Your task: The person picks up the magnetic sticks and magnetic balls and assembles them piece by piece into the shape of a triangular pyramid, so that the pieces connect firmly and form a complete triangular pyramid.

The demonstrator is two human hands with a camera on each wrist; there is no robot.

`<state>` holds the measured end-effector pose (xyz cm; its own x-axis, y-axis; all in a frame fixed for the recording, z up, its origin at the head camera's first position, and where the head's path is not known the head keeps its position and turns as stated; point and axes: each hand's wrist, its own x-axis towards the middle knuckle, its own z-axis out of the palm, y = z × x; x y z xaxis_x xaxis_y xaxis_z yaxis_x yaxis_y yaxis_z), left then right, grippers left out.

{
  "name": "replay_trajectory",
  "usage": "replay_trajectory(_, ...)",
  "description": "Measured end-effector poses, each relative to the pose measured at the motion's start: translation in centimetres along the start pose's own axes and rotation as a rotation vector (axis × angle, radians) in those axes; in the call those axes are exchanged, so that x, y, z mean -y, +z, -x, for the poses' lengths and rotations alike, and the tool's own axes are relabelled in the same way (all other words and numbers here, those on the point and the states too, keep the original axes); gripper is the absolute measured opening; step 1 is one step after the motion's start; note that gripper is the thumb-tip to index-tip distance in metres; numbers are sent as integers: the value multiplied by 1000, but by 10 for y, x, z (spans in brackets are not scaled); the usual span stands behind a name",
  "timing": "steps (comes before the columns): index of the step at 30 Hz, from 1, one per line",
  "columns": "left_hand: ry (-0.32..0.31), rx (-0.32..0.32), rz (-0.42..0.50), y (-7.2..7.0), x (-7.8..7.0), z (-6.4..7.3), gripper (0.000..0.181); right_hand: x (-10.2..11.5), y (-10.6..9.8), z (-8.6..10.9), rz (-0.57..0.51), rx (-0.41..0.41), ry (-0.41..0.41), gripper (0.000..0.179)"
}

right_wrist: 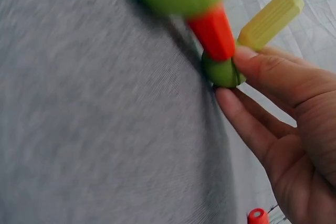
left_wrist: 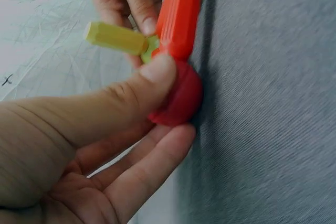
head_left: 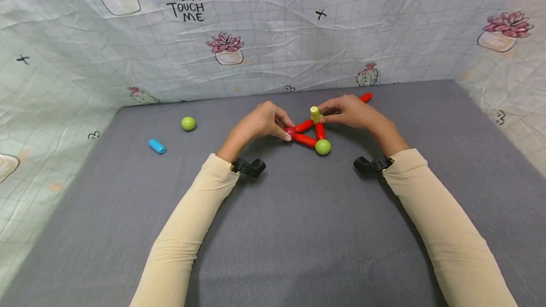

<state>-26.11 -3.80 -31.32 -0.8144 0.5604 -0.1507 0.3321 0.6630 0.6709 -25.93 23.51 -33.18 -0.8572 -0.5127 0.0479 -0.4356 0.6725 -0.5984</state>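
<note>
A triangle of red rods lies on the grey cloth, with a ball at each corner. My left hand (head_left: 269, 120) pinches the dark red ball (left_wrist: 185, 95) at the left corner between thumb and fingers. At the far corner my right hand (head_left: 347, 111) pinches a green ball (right_wrist: 220, 72), from which a yellow rod (head_left: 314, 113) stands up. A second green ball (head_left: 323, 147) forms the near corner, touched by neither hand. One red rod (left_wrist: 179, 19) runs from the dark red ball to it, another red rod (right_wrist: 212, 32) from the right hand's ball.
A loose green ball (head_left: 188, 123) and a blue rod (head_left: 157, 146) lie to the left on the grey cloth (head_left: 298, 231). Beyond the right hand lies a loose red rod (head_left: 366, 97). A printed curtain (head_left: 273, 22) rises behind the table's far edge.
</note>
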Motion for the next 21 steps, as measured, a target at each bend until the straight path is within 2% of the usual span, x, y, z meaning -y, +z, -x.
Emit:
replay_trajectory(5,-33,-38,-29,-6,4,-2,34,-2,4,3,-21,-30,31,35)
replay_trajectory(9,-20,-46,-41,-7,9,0,38,1,5,2,-9,-40,34,35)
replay_trajectory(12,-4,-37,-27,-12,11,7,46,5,6,2,-7,-37,52,34)
replay_trajectory(15,3,-65,-16,-25,13,17,52,8,6,2,-7,-37,70,33)
replay_trajectory(18,-16,-150,-41,-47,19,31,49,8,6,2,-3,-38,75,33)
replay_trajectory(21,-60,-238,-69,-73,30,47,45,6,5,3,4,-46,80,33)
